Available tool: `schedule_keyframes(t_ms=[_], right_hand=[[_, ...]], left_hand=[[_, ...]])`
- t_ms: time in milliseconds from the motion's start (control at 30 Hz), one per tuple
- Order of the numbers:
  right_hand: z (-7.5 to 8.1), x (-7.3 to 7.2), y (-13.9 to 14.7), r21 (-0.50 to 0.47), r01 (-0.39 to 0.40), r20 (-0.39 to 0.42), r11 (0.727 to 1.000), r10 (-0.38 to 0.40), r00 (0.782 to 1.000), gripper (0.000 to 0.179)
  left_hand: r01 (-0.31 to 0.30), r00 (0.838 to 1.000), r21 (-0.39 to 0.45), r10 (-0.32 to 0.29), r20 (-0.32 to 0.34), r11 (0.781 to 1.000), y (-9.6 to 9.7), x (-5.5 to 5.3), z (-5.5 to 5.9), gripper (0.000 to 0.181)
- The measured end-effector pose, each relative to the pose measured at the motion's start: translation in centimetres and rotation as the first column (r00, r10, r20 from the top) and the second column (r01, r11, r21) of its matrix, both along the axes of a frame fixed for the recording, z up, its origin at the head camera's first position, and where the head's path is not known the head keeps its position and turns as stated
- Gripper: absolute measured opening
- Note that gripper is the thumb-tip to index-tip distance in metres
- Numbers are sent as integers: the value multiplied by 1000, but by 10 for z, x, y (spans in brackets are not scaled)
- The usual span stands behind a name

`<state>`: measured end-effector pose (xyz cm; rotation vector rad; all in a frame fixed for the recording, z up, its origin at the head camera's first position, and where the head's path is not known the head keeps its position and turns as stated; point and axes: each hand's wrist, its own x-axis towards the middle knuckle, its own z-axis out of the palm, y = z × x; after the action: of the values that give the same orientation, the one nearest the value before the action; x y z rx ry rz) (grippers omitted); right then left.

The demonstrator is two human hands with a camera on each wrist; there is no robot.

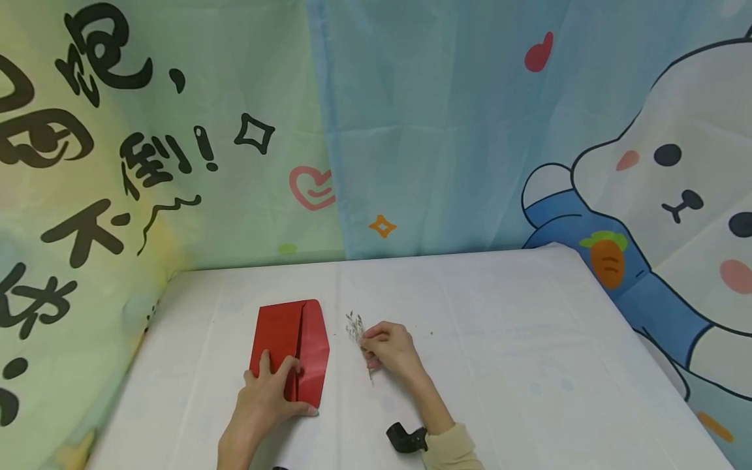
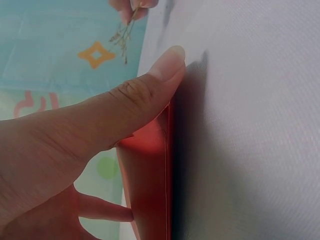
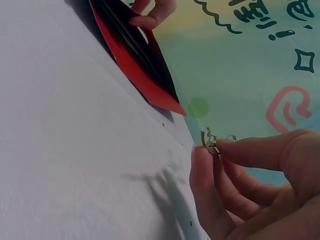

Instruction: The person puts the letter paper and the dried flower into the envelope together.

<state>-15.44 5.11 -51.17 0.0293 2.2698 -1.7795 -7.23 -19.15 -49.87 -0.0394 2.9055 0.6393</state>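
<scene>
A red envelope [image 1: 290, 343] lies on the white table [image 1: 499, 339], its flap side up. My left hand [image 1: 286, 386] holds its near end, with fingers spread on top and the thumb [image 2: 150, 85] against the edge. In the left wrist view the envelope [image 2: 150, 190] sits between thumb and fingers. Just right of the envelope, my right hand [image 1: 369, 339] pinches a small dried sprig [image 1: 355, 328] by its stem, low over the cloth. The right wrist view shows the sprig [image 3: 210, 140] between thumb and fingertips [image 3: 240, 147], and the envelope [image 3: 135, 65] slightly gaping beyond.
A cartoon backdrop [image 1: 411, 130] hangs close behind the table and along both sides. A black camera mount [image 1: 405, 438] sits on my right wrist. The table's right edge [image 1: 646, 339] runs diagonally.
</scene>
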Motion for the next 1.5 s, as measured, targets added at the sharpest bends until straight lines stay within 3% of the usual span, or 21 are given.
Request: schedule_keyframes(t_ms=[500,1033,1500], right_hand=[[-1,2,-9,-39,-52,4,998,52,999,13],[3,6,-19,-85,-78,15,993,79,997,13],[3,6,-27,-127,-81,24,989,84,996,12]], left_hand=[[-5,1000,-9,5,0,1000,1,-1,-1,72],[14,999,-11,-15,-52,1000,1,2,-1,72],[2,1000,-17,-2,-25,1000,1,0,0,74]])
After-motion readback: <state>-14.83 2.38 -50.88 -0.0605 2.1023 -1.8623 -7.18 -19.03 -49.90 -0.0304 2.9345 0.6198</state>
